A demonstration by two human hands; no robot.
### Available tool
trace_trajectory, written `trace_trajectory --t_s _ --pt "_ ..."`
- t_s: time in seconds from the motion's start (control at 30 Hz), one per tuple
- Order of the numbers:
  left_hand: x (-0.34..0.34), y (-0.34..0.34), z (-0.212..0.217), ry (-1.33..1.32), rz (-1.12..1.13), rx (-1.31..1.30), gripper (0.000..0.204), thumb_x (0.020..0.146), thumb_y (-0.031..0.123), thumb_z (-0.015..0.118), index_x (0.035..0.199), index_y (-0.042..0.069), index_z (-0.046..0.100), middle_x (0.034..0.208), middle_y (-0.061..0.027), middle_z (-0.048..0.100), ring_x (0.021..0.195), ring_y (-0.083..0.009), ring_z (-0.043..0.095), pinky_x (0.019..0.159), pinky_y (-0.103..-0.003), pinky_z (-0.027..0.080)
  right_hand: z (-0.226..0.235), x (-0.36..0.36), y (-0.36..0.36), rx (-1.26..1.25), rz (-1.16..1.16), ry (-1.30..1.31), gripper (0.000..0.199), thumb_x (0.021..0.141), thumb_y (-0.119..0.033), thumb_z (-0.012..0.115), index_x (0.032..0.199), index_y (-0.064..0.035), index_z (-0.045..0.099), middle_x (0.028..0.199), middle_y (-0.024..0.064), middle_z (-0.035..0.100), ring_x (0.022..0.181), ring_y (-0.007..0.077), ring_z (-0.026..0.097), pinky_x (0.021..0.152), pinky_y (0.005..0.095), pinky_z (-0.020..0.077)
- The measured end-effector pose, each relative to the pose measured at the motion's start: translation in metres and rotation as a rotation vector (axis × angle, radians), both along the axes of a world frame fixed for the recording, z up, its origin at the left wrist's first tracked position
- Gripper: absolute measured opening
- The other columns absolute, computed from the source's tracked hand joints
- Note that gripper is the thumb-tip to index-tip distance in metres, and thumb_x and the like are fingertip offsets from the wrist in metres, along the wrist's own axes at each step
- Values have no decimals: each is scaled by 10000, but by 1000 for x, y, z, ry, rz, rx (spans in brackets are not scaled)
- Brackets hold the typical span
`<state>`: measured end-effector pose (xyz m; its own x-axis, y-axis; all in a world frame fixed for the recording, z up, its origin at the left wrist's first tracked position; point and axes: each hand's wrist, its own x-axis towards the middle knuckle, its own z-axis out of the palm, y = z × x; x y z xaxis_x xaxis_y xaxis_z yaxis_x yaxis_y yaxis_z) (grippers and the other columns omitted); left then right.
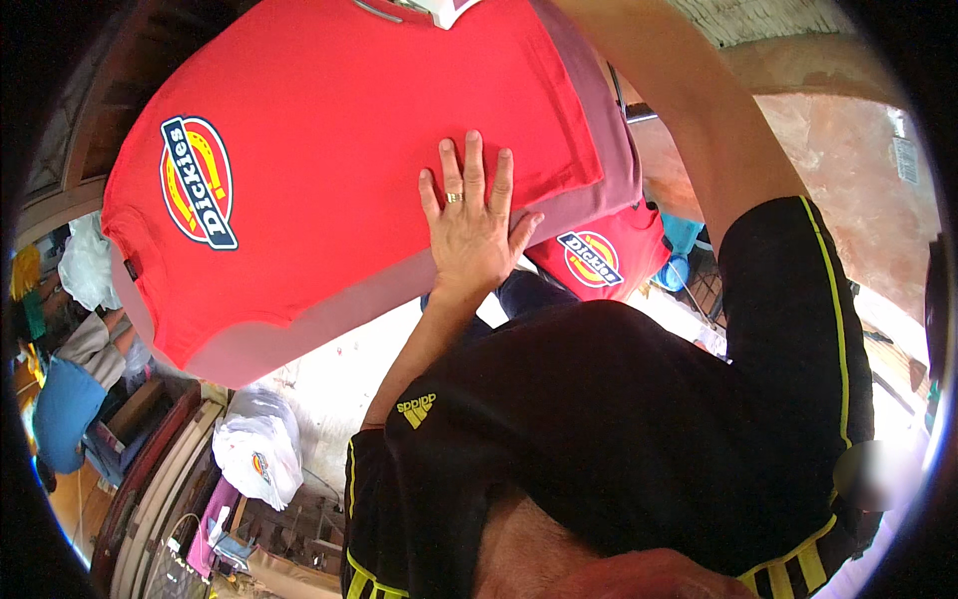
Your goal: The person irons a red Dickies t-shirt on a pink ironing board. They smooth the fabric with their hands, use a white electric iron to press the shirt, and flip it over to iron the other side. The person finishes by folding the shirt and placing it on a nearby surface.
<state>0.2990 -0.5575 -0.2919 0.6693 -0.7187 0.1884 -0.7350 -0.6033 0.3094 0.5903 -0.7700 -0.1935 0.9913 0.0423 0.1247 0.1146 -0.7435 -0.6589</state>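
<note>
My left hand (471, 225) lies flat, palm down and fingers spread, on the lower edge of a red T-shirt (349, 150) with an oval chest badge (198, 182). A ring sits on one finger. The shirt is stretched smooth over a mauve board (299, 324) that sticks out beyond its hem. My right forearm (689, 110) reaches up past the board's far side to the top of the picture; that hand is out of sight. A second red shirt (604, 258) with the same badge lies under the board's right corner.
My black top with yellow stripes (639, 419) fills the lower middle. A white plastic bag (261, 451) lies low on the left. A seated person in blue (65, 404) is at the far left. A blue basket (683, 252) stands behind the second shirt.
</note>
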Motion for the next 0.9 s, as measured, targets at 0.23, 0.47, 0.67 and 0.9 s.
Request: trace_trajectory --t_s 0.23,0.47,0.67,0.9 --pt "6 30 -2 -75 279 -37 791 890 568 571 1482 78 384 1586 -170 267 1458 -421 225 1105 -626 224 -3 -151 14 49 95 41 355 958 -310 534 1005 38 587 755 224 630 652 333 669 598 434 520" --pt "18 99 -5 -148 540 122 791 935 603 490 1516 89 337 1596 -185 243 1456 -435 218 1126 -614 181 -14 -294 -55 -249 204 48 400 1001 -334 546 1234 -9 532 1007 202 639 925 288 634 800 388 499" --pt "20 114 -16 -164 648 95 741 965 592 427 1514 100 350 1590 -183 268 1456 -429 226 1125 -604 178 -2 -283 -44 -174 495 273 492 976 -347 578 1354 -41 504 1160 199 646 1049 345 629 893 397 492" --pt "19 117 -15 -165 663 112 733 967 593 419 1513 109 357 1587 -171 282 1460 -409 231 1132 -595 177 18 -262 6 -267 629 387 516 961 -378 591 1354 -51 522 1211 177 641 1080 354 614 901 414 489"
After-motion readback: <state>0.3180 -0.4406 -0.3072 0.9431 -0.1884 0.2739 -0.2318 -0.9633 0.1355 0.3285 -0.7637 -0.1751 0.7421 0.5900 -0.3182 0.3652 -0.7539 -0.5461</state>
